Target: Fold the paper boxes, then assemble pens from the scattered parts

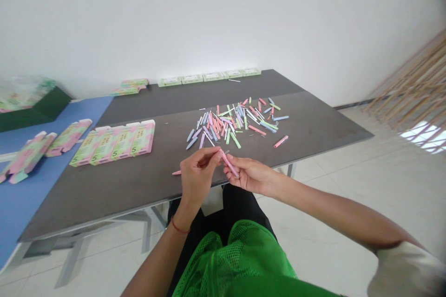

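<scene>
Just over the table's front edge, a slim pink marker [229, 164] is held at a slant between both of my hands. My left hand [198, 171] pinches its upper end between thumb and fingers. The fingers of my right hand [253, 175] are closed around its lower part. Beside my left hand lies a pointed pink marker piece [177, 173]. Beyond my hands spreads a loose pile of marker parts [223, 125] in pink, green, blue and purple, mixed with thin white sticks. A separate pink marker [280, 141] rests right of the pile.
On the dark table [139, 185], several pink-and-green boxes [113, 143] marked 5 stand in a row at left. Green-edged boxes [213, 76] line the back by the wall. More cartons [68, 137] and a dark green bin [45, 109] sit on the blue table [31, 202].
</scene>
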`<state>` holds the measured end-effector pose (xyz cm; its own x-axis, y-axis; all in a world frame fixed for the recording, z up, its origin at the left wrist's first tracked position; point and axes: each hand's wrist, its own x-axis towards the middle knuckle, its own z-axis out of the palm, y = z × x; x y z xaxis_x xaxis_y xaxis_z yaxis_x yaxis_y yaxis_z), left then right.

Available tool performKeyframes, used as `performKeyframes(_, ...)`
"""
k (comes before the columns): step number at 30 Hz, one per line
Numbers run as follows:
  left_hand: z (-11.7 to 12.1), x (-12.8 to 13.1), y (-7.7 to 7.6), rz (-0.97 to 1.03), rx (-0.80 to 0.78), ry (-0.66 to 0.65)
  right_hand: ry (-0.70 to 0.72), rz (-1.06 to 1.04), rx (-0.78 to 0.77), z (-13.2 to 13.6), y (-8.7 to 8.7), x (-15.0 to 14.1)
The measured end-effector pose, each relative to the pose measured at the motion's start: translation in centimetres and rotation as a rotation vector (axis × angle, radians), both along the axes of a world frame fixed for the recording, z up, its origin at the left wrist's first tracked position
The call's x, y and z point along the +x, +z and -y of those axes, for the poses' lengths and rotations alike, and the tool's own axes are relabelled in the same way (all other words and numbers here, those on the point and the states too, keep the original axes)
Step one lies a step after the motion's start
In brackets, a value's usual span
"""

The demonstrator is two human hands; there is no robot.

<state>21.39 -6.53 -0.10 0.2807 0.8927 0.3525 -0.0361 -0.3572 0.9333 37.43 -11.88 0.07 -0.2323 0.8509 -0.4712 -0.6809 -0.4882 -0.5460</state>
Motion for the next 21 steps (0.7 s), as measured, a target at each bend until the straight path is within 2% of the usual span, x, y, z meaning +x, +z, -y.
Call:
performKeyframes(4,-0.3,-0.3,-0.1,-0.041,0.016,-0.035,-0.007,-0.001,0.020,-0.1,-0.1,-0.2)
performKeyframes(7,-0.5,-1.5,0.3,-0.142,0.077,-0.073,-0.053,0.011,0.041,-0.1,-0.2,-0.2)
performKeyframes(9,-0.9,-3.0,0.7,-0.286,0.159,-0.045,-0.083,0.018,0.041,-0.2,-0.3,-0.1)
performKeyframes(12,-1.9,-6.0,0.9,-0.656,0.381,0.049,-0.100,0.031,0.009,-0.1,-0.5,0.1)
performKeyframes(14,-2.7,-7.8,0.4,-0.894,0.499,0.063,-0.111,0.040,-0.002,-0.1,-0.6,0.2)
performKeyframes(16,-3.4,-9.0,-0.6,-1.042,0.530,0.012,-0.121,0.045,0.002,-0.2,-0.8,0.5)
performKeyframes(21,-4.0,-9.6,-2.9,-1.135,0.548,0.025,-0.139,0.074,0.013,-0.3,-1.1,1.4)
